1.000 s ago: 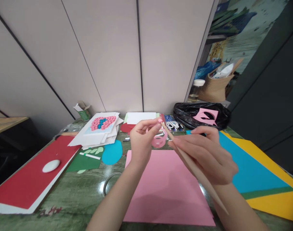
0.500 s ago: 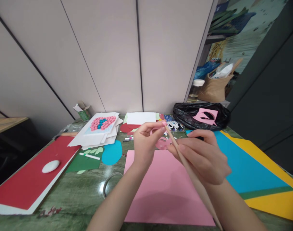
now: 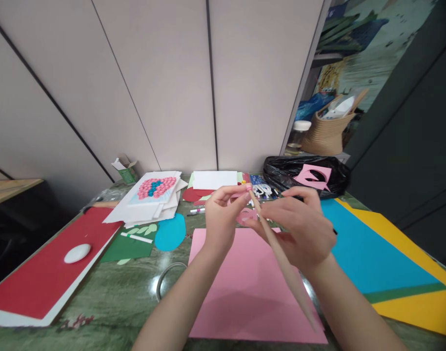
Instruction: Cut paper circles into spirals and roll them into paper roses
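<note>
Above the pink sheet [image 3: 241,287], my left hand [image 3: 221,219] pinches a small pink paper roll [image 3: 249,187] between thumb and fingertips. A curl of pink paper [image 3: 247,214] hangs below those fingers. My right hand [image 3: 301,229] grips a long, pale wooden stick [image 3: 281,258], with its thumb and index finger near the upper part. The narrow tip of the stick meets the pink roll at my left fingertips. From there the stick slants down toward me, its thicker end over the sheet's lower right.
On the left lie red card [image 3: 58,263] with a white oval object [image 3: 77,253], a blue paper shape [image 3: 171,232] and a picture of paper rolls [image 3: 157,187]. Blue card [image 3: 373,253] lies over yellow on the right. Behind it sits a black plastic bag [image 3: 277,170].
My right hand has shifted left and its fingers have moved around the stick. The stick's lower end has swung left into view. My left hand stays nearly in place.
</note>
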The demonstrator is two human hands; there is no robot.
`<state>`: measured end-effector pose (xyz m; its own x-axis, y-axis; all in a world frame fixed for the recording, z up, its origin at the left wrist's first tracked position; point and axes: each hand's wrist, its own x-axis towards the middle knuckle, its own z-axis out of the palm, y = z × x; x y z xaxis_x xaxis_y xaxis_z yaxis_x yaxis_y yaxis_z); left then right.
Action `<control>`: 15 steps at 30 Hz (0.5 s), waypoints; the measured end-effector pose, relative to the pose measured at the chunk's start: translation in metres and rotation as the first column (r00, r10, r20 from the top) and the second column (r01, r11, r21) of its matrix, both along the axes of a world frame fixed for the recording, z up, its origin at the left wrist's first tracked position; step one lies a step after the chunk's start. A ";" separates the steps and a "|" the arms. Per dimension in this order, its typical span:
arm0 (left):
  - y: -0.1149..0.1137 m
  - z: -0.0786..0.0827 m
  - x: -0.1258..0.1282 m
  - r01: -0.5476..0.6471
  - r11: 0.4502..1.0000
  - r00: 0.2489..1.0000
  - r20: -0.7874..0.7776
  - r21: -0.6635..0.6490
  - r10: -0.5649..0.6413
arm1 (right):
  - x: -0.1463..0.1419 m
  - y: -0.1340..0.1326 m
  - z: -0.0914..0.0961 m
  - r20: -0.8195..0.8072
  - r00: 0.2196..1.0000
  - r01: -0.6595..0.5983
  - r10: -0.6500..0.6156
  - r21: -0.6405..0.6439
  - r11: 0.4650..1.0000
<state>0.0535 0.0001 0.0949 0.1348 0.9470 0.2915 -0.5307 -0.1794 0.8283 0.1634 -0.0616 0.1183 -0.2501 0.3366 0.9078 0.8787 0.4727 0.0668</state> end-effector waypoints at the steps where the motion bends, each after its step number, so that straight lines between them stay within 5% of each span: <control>1: 0.000 0.001 0.000 0.000 1.000 1.000 0.006 -0.013 0.000 | 0.001 0.000 0.000 -0.009 1.000 -0.001 0.000 -0.025 1.000; 8: 0.008 0.008 -0.008 0.128 0.979 0.979 0.175 -0.160 -0.099 | 0.005 0.009 -0.005 -0.082 0.993 -0.096 0.082 -0.184 0.978; 15: 0.010 0.013 -0.009 0.141 0.966 0.973 0.211 -0.216 -0.095 | 0.008 0.018 -0.009 -0.131 0.991 -0.076 0.012 -0.496 0.865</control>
<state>0.0444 0.0097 0.1077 0.2111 0.9722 0.1013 -0.6937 0.0760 0.7163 0.1710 -0.0433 0.1094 -0.1754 0.7433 0.6455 0.8424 0.4527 -0.2924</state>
